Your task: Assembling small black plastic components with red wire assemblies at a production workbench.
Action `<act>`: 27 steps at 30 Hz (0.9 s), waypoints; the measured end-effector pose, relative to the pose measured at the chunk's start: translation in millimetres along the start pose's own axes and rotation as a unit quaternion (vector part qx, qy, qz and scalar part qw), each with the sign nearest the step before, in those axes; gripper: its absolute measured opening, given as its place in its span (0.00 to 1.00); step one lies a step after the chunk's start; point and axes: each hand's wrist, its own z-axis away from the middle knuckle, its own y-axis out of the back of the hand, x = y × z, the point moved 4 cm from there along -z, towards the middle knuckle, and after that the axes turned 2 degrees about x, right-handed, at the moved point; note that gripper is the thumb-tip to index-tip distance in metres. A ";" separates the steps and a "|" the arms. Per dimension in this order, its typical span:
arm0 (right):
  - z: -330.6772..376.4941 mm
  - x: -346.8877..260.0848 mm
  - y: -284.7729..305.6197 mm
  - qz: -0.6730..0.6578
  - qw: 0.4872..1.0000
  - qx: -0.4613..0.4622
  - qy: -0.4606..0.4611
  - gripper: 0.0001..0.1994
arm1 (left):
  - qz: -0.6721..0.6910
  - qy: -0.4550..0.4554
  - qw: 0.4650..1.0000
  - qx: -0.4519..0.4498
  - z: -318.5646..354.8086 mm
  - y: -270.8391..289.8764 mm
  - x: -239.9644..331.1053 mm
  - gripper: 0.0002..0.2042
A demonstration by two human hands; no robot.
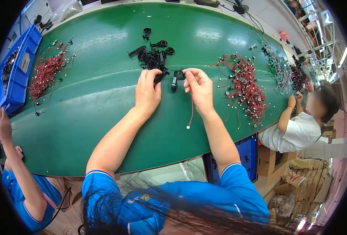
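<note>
My left hand (147,92) is closed at the near edge of a pile of black plastic parts (153,58), with a black plastic part (159,77) between its thumb and fingers. My right hand (199,88) pinches with thumb and forefinger at a black plastic part with a rounded end (175,81). From under the same hand a red twisted wire (192,107) hangs, with a small white connector (188,127) at its lower end. Whether the wire is joined to the black part is hidden by my fingers.
A heap of red wires (246,88) lies right on the green table (83,129), another red wire heap (48,76) left. A blue bin (18,74) stands far left, a co-worker's hand (3,125) beside it. Another person (300,125) handles wires at right.
</note>
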 end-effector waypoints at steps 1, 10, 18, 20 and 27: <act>-1.5 1.0 -3.4 -0.048 0.999 -0.002 -0.017 0.09 | 0.024 0.019 0.999 -0.019 0.2 -0.7 -0.5 0.18; -1.7 31.8 -5.3 -0.120 0.992 -0.029 -0.012 0.15 | 0.082 -0.047 0.995 -0.020 -2.5 5.0 2.6 0.20; -6.7 22.2 8.2 -0.093 0.994 -0.028 0.042 0.09 | -0.056 -0.100 0.992 0.057 -11.1 51.9 42.9 0.16; 4.2 -0.5 4.0 -0.093 0.994 -0.036 0.053 0.07 | -0.047 -0.114 0.991 0.051 -2.9 52.9 61.9 0.14; 35.4 -15.6 -20.8 -0.066 0.986 -0.122 0.092 0.02 | 0.202 0.182 0.961 -0.051 50.0 46.6 43.3 0.10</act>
